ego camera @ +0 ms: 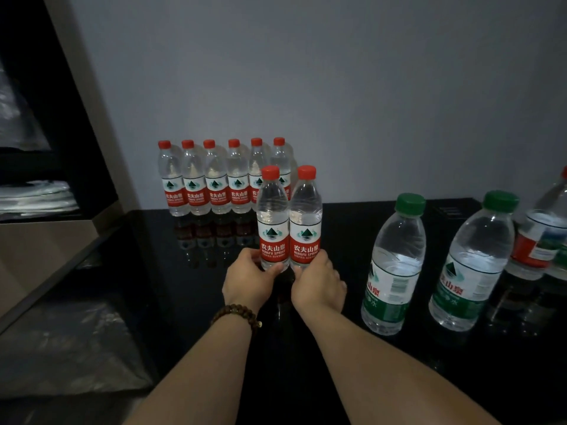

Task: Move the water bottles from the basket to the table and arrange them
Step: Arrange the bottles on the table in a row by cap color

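Two red-capped water bottles stand upright side by side over the glossy black table [352, 216]. My left hand [250, 280] grips the base of the left bottle [272, 222]. My right hand [317, 285] grips the base of the right bottle [306, 222]. The two bottles touch each other. Behind them a row of several red-capped bottles [214, 179] stands against the wall. No basket is in view.
Two larger green-capped bottles [395, 265] [472, 265] stand to the right, with another bottle [543, 240] at the right edge. A shelf unit [61, 210] with plastic-wrapped items stands on the left. A grey wall closes the back.
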A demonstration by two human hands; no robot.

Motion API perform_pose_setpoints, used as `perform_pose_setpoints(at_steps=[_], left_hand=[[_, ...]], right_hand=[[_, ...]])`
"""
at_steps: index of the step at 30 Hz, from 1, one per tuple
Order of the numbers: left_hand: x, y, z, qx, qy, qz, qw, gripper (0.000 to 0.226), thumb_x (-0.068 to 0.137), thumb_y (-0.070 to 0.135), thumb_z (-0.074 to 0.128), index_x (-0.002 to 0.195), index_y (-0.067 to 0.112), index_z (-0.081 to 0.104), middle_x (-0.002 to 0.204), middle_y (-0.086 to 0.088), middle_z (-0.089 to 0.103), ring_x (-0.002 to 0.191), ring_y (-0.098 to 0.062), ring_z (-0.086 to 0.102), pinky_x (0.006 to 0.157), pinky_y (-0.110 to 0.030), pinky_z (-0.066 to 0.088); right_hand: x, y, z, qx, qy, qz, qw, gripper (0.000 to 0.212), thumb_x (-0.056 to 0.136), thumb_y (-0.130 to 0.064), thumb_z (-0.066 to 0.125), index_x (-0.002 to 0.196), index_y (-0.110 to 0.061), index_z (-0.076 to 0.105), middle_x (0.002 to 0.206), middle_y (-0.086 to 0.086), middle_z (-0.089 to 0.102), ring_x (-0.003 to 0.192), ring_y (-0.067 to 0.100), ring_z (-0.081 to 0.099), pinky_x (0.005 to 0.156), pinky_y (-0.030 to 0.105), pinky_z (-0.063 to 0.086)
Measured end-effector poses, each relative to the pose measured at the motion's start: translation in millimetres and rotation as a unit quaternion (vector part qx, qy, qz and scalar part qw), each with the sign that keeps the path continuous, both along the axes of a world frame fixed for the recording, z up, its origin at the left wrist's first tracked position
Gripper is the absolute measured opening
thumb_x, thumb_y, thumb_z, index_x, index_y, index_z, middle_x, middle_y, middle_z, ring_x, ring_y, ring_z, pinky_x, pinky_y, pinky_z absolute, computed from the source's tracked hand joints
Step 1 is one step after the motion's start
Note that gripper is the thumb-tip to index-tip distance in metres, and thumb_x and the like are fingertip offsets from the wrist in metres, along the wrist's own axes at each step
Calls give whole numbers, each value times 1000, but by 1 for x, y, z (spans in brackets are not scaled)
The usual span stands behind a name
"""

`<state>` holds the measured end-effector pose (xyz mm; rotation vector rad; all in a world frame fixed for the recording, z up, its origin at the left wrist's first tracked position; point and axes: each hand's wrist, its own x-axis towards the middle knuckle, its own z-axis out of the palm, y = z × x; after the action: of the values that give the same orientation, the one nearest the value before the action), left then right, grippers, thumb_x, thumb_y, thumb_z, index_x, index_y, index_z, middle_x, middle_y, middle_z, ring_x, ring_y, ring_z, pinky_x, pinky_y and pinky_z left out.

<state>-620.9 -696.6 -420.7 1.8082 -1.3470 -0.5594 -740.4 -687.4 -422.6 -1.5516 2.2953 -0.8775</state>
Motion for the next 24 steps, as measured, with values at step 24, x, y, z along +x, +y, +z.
perform_pose_setpoints(at_steps=[24], left_hand=[[-48, -238, -7, -41, 0, -92, 995, 52, 82, 46, 81, 124, 22, 63, 122, -1, 70, 110, -23, 66, 82, -33, 45]], right_hand=[[-24, -214, -2, 4, -2, -116, 993, 77, 91, -36, 71, 153, -15, 31, 145, 6, 55, 128, 28, 54, 106, 46, 39]])
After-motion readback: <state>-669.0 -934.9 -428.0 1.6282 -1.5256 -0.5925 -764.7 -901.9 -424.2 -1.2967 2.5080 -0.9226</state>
